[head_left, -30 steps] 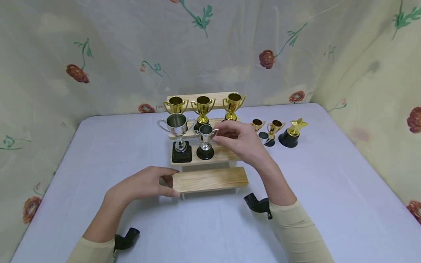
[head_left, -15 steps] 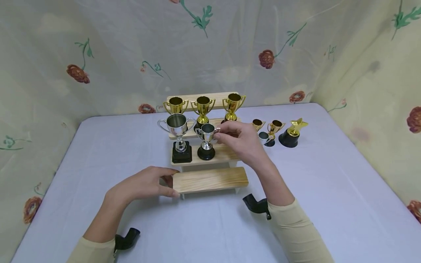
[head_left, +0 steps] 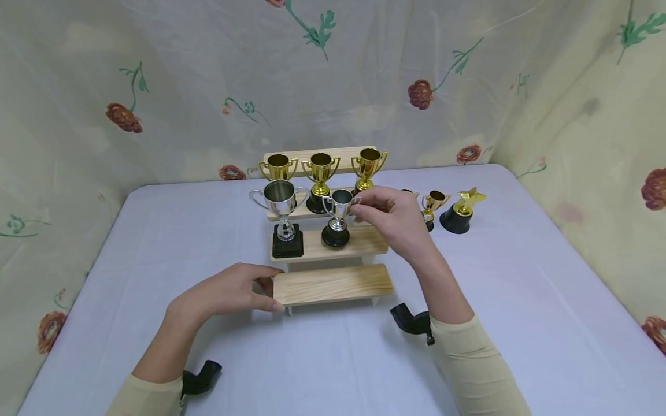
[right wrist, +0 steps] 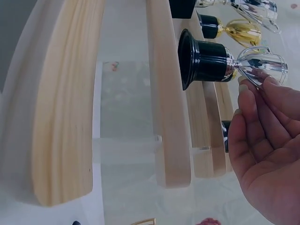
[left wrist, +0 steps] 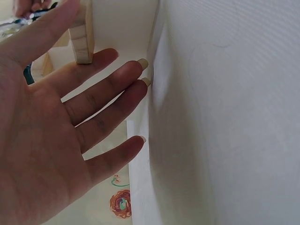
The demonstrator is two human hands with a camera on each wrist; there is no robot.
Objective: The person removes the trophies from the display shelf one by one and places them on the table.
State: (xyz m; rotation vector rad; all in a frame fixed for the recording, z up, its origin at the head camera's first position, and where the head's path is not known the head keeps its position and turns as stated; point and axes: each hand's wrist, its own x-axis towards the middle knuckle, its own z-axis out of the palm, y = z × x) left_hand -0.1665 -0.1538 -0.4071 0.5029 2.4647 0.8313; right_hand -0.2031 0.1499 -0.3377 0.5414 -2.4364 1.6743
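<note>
My right hand (head_left: 399, 224) pinches one handle of a small silver trophy cup (head_left: 337, 218) between thumb and fingertips. The cup's round black base is close over the second step of a tiered wooden stand (head_left: 333, 285), tilted slightly in the head view. To its left on that step stands a larger silver trophy (head_left: 281, 199) on a square black base. My left hand (head_left: 224, 292) holds the left end of the lowest step, thumb at the front corner and index finger at the back; its other fingers (left wrist: 108, 93) stretch out below the plank.
Gold trophy cups (head_left: 320, 169) line the third step, behind the silver ones. At the stand's right, on the white cloth (head_left: 520, 277), are small gold cups (head_left: 435, 202) and a gold star trophy (head_left: 460, 212). Flowered cloth walls (head_left: 364, 69) enclose the table.
My right hand has moved the small silver trophy rightward and slightly back along the second step, away from the larger silver one. My left hand has stayed at the stand's lowest step.
</note>
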